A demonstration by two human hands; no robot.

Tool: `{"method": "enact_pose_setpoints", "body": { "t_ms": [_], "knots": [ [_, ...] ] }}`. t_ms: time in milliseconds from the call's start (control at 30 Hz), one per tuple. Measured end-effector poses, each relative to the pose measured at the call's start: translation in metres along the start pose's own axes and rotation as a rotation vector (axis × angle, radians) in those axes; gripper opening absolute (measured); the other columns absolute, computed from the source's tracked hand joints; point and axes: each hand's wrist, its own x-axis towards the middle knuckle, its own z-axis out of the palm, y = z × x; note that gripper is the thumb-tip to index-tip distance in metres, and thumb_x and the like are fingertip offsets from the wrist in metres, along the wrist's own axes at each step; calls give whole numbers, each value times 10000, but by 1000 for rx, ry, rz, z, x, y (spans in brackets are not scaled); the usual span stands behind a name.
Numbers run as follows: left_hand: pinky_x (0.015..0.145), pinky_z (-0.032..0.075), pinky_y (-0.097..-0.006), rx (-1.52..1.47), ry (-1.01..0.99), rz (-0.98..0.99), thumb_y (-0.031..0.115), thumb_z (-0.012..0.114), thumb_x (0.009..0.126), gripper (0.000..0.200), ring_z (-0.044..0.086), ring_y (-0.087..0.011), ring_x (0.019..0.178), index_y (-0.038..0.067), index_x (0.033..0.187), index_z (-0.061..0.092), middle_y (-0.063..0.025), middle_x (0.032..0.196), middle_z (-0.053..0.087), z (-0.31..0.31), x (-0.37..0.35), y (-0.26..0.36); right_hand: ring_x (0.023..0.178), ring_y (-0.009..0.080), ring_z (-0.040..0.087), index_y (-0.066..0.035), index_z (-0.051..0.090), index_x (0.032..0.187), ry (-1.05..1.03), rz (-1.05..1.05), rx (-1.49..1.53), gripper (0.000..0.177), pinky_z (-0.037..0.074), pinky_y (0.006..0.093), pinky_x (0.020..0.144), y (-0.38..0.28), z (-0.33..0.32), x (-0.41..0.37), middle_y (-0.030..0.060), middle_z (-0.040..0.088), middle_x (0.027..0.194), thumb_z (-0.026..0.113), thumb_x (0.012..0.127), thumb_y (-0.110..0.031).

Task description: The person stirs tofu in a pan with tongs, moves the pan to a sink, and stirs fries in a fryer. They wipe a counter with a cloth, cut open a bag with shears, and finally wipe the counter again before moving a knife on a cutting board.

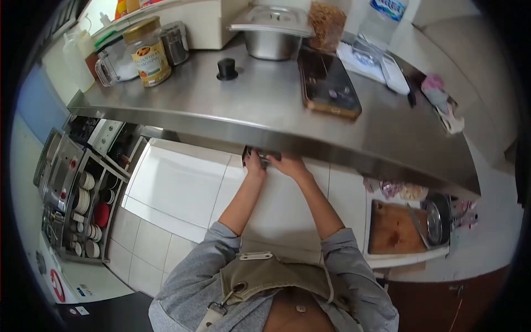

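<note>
The fingers (255, 154) of the left hand (254, 165) were curled round a small dark object (246, 154), just below the counter's (265, 99) front edge; the right hand's (289, 165) met it from 3 o'clock, whether pinching or merely touching I couldn't tell. The step in hand looked like two-handed handling of that object; the next move probably called for a steady left grip. Both forearms converged, elbows bent, from grey sleeves (341, 246) at 7 and 5 o'clock. Farther out, a smartphone (329, 80) lay at 1 o'clock, a wooden cutting board (392, 227) at 4.
</note>
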Motion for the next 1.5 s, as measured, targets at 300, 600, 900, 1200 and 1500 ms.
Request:
{"method": "enact_pose_setpoints", "body": {
  "t_ms": [300, 600, 900, 1200, 1500],
  "knots": [
    [804, 473, -442, 178, -440, 1, 377, 472, 893, 329, 526, -215, 1016, 123, 1101, 496, -64, 1107, 535, -9, 21, -18, 1116, 323, 461, -14, 462, 1197, 156, 287, 142, 537, 337, 416, 980, 60, 32, -49, 173, 515, 1167, 596, 814, -365],
    [837, 428, -464, 351, -126, -359, 324, 562, 839, 341, 518, -238, 1026, 163, 1127, 474, -44, 1129, 526, 5, -159, 84, 1115, 279, 475, -30, 458, 1207, 722, 860, 1411, 492, 345, 412, 984, 50, -48, -97, 127, 527, 1170, 575, 847, -344],
    [758, 500, -442, 218, 1, -419, 351, 578, 805, 468, 580, -271, 981, 81, 1172, 471, -116, 1110, 573, -84, -285, 167, 953, 251, 574, 9, 473, 1183, 140, 1033, 1454, 332, 466, 383, 897, 15, -93, -139, 138, 540, 1110, 389, 886, -110],
    [822, 467, -446, 15, -21, -154, 402, 546, 817, 478, 519, -266, 1078, 109, 1188, 477, -91, 1199, 522, -105, -338, 207, 942, 189, 576, 12, 529, 1142, -105, 881, 1489, 307, 499, 312, 859, -56, -65, -47, 130, 555, 1093, 461, 850, -49],
    [795, 483, -431, 109, 56, -138, 396, 581, 802, 503, 528, -259, 1047, 113, 1199, 459, -86, 1191, 513, -160, -397, 232, 930, 177, 559, -15, 375, 1245, 148, 782, 942, 501, 469, 307, 747, -94, 24, 55, 109, 561, 1025, 571, 860, -268]
  ]
}}
